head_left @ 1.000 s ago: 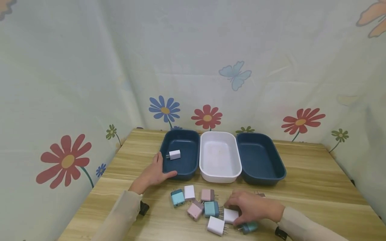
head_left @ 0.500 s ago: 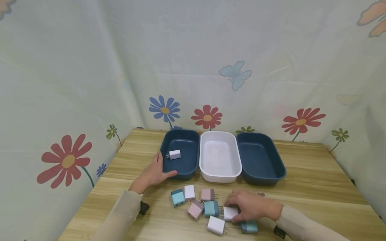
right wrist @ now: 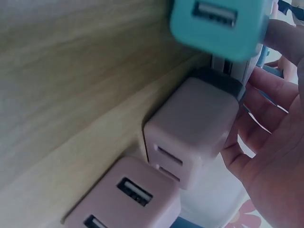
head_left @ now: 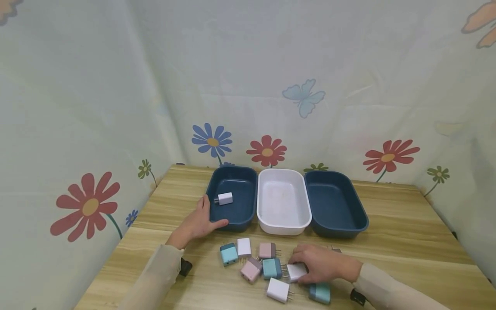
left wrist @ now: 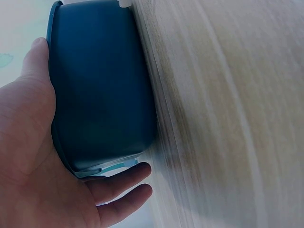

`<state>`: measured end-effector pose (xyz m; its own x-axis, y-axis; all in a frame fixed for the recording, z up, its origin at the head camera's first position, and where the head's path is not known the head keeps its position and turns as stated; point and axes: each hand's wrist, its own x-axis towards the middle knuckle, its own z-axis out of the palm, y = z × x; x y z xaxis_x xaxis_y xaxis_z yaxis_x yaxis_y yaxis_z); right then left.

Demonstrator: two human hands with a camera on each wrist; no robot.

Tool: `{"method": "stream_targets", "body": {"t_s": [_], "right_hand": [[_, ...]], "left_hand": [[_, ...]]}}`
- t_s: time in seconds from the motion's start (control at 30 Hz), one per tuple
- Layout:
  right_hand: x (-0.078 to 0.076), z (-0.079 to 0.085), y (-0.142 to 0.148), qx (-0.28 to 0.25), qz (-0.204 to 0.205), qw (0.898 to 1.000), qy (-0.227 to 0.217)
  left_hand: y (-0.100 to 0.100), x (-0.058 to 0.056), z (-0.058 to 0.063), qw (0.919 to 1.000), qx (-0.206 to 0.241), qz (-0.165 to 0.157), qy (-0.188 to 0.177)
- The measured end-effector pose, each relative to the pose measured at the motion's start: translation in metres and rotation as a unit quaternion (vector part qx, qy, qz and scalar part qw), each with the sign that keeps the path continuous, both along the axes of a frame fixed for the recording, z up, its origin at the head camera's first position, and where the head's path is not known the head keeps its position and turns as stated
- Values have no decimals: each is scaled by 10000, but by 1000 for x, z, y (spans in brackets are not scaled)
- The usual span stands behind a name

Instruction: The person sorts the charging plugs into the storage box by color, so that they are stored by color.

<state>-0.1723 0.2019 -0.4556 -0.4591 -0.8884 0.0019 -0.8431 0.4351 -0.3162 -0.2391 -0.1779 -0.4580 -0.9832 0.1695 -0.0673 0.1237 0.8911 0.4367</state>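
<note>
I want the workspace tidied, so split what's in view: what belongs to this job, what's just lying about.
Likely part of the job:
right hand
white charger it grips
left hand, touching the left blue tray
white tray
right blue tray
other white chargers, teal chargers, pink chargers

Apparently just surroundings:
flowered backdrop
wooden table
small dark item right, unclear

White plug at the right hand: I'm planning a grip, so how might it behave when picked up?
The white plug looks rigid, judging by its boxy shape, so it probably won't flex in the right hand. Its flat sides suggest sliding rather than rolling. The prongs between it and the teal plug leftward might snag.
</note>
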Motion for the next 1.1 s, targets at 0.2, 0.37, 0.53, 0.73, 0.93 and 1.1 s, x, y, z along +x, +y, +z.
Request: {"method": "stream_targets", "body": {"t_s": [0.2, 0.37, 0.53, 0.73, 0.93, 1.1], "right_hand": [[-2, 3, 3, -47, -101, 9999, -107], [-4, 6, 5, -214, -60, 9997, 94], [-7, 9, 6, -304, -98, 9989, 352], [-10, 17, 5, -172, -354, 9989, 249], [-13, 28, 0, -112, -467, 9984, 286], [-18, 35, -5, -213, -368, 9988, 252]], "left_hand": [[0, 0, 1, 10000, -14, 13, -39], [0, 0, 0, 10000, -39, 22, -3], [1, 1, 2, 10000, -31, 7, -37], [0, 0, 1, 10000, -31, 4, -33], [0, -1, -1, 10000, 2, 22, -19], [-2, -2, -4, 10000, -20, 18, 1]]}}
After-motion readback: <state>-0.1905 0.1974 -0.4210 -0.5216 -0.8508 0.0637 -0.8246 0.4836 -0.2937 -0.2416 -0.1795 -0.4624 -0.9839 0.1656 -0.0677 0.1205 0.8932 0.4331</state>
